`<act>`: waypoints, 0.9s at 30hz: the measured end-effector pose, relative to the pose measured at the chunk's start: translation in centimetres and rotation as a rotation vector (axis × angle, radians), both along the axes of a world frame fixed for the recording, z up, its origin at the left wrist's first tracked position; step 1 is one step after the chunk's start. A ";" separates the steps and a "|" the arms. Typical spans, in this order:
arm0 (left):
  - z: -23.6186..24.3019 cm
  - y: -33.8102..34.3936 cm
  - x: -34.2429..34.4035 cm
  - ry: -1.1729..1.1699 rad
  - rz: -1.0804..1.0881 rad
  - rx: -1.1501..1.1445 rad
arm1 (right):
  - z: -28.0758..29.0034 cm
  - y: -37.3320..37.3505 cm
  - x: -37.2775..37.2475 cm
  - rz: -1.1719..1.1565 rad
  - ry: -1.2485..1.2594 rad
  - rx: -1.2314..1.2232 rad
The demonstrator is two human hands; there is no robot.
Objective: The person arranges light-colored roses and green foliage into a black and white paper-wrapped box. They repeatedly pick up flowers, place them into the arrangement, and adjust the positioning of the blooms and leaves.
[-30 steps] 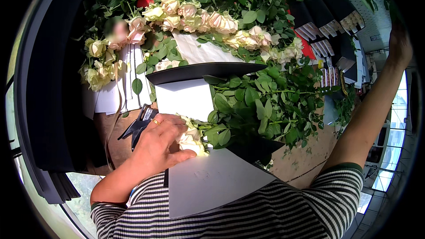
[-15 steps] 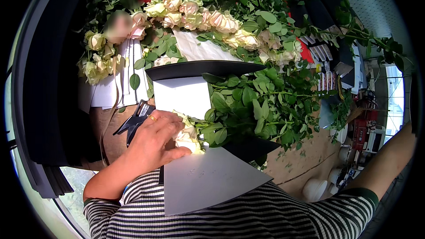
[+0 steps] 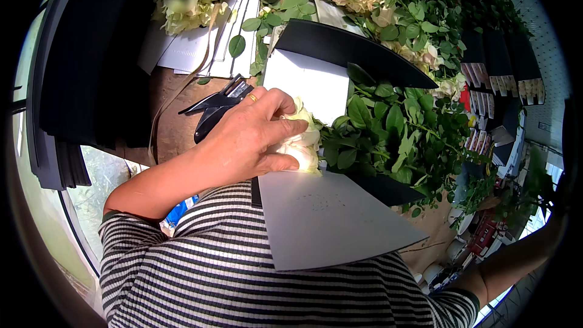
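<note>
Just beyond the grey sheet, the left hand holds the cream rose heads in a narrowed grip, apparently a steadying step whose next move calls for light, even pressure, while the right hand is out of view, its state indeterminable.

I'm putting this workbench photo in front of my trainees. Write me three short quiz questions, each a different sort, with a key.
1. Which does the left hand hold?
A) brown strap
B) cream roses
C) curved black panel

2. True or false: the black stapler lies left of the cream roses in the picture.

3. Fill in: the flap lying over the striped shirt is coloured ____.

Key: 1. B; 2. True; 3. grey
</note>
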State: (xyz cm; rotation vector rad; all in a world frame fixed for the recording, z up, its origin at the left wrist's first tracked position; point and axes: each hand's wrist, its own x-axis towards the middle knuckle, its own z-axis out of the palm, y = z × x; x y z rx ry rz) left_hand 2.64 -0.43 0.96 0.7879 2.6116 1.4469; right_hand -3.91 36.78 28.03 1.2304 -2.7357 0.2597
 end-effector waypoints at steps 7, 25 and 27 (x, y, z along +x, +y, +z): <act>0.3 -0.7 0.9 -0.141 -0.026 -0.082 | -22.7 -10.5 -3.1 0.058 -0.502 -0.086; 1.2 0.4 -1.6 -0.012 -0.109 -0.078 | -25.2 -12.1 -1.8 0.177 -0.235 0.178; 1.9 0.7 -1.9 -0.010 -0.153 -0.225 | -22.4 -12.8 -3.1 0.232 -0.283 0.263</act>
